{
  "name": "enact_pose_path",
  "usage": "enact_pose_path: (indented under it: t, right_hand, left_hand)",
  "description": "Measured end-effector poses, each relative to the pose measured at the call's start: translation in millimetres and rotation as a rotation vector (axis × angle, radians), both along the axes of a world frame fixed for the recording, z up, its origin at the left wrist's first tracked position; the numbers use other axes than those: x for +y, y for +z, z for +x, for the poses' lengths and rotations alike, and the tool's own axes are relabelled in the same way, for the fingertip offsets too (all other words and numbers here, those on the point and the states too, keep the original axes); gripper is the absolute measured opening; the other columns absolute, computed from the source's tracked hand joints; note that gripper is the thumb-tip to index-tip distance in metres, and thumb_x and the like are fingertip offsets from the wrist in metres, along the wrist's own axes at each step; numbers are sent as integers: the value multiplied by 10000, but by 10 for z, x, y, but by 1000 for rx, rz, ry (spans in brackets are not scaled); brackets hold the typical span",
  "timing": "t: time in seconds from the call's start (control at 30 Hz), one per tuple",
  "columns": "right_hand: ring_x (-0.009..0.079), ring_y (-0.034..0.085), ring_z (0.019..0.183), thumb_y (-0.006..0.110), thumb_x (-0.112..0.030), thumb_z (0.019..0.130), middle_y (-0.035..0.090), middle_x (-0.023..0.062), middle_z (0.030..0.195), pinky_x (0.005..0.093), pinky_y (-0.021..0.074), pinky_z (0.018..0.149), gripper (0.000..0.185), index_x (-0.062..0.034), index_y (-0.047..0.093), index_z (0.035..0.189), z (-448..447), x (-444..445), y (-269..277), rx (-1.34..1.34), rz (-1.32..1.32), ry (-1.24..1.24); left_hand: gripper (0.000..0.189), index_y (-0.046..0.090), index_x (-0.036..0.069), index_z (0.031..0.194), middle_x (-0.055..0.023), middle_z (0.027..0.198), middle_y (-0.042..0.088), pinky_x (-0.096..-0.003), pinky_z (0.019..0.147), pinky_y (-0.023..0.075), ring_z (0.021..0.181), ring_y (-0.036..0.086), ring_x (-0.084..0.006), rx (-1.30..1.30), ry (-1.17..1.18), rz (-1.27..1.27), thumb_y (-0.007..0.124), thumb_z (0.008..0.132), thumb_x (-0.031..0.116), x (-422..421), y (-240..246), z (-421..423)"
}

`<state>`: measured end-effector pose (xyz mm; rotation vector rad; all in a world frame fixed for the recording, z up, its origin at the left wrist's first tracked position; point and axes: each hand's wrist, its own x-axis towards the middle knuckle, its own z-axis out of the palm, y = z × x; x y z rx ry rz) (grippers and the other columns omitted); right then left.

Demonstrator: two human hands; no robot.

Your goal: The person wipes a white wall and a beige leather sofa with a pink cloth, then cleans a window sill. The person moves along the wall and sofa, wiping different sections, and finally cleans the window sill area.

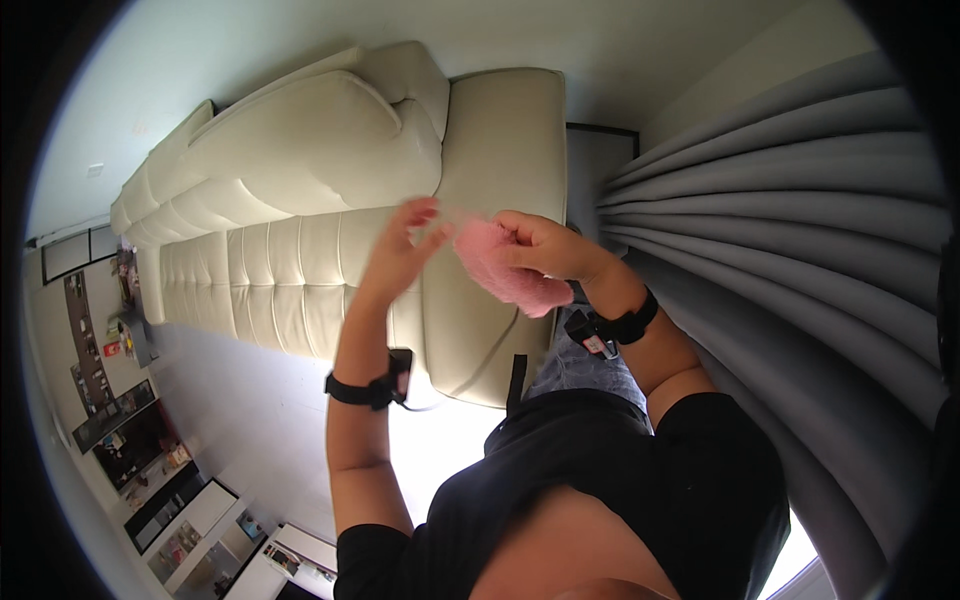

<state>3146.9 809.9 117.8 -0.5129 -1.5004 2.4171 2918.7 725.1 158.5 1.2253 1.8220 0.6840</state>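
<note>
My right hand (551,244) grips a pink, fluffy cloth-like item (487,259), its thumb and fingers pinched over the upper right part. The fuzzy piece hangs in the air above the seat of a cream leather sofa (465,322). To its left, my left hand (405,251) is raised with thumb and fingers apart, blurred by motion. Nothing shows in that hand; its fingertips are close to the pink edge, and I cannot tell whether they touch it. Both forearms wear black straps with small devices.
Grey curtains (780,195) hang along the right side, close to my right arm. The sofa's backrest (322,142) stands against the wall. A thin cable (491,345) runs down across the sofa seat. At the far left are a television (131,454) and low cabinets (206,510).
</note>
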Motion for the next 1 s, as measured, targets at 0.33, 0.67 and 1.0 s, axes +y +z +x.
enact_pose_path:
  t: [0.33,0.67,1.0]
  right_hand:
    - [153,453,1223,609,-36,881,423,94,1372,305,413,990,678,-119,249,1449,-276,348,-230,326,-359,-420]
    - [180,624,896,546,-177,929,603,82,1084,306,549,697,294,-114,481,1209,-471,1155,-1862,-186,-883,-879]
    - [201,600,793,459,-174,938,609,108,1024,355,548,665,216,-22,532,1073,-1349,2720,-2901,143,-682,-868]
  left_hand:
    - [542,469,14,1280,-61,1173,556,-335,979,389,1096,521,-162,-781,255,42,687,861,279,627,-271,517]
    - [468,553,83,1233,-126,1332,512,-436,981,353,1233,460,-339,1304,32,782,689,828,275,1635,-124,-1131]
    - [367,498,36,1072,-139,1081,558,-422,880,413,993,530,-314,1198,103,1031,566,906,356,1882,-635,-1599]
